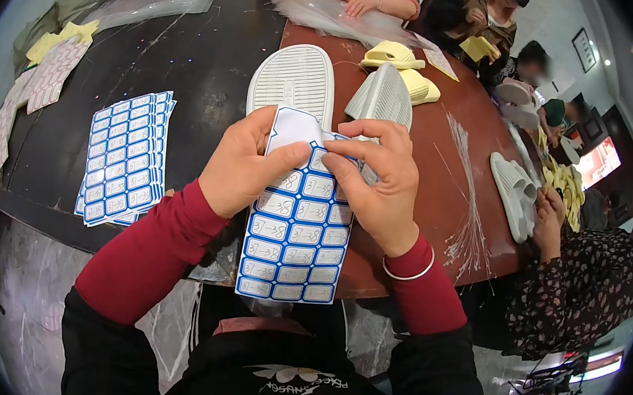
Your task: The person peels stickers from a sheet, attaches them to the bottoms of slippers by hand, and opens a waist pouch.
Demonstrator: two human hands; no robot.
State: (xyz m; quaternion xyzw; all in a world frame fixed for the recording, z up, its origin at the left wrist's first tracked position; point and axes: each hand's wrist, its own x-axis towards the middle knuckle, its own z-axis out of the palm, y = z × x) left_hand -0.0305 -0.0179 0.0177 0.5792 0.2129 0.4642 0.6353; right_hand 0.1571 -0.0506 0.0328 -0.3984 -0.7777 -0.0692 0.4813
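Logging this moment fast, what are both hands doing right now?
Left hand: closed on the label sheet, gripping its upper left.
Right hand: fingertips pinching a label at the sheet's top edge.

label sheet: handwritten "37-38" in each blue-framed sticker | print on black garment below the sheet: unreadable

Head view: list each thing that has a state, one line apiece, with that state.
Left hand: gripping the label sheet's upper left.
Right hand: pinching a label at the sheet's top.
Label sheet: held up, top rows partly peeled.
Label stack: flat on the table.
Grey slipper: sole up.
Yellow slippers: piled.
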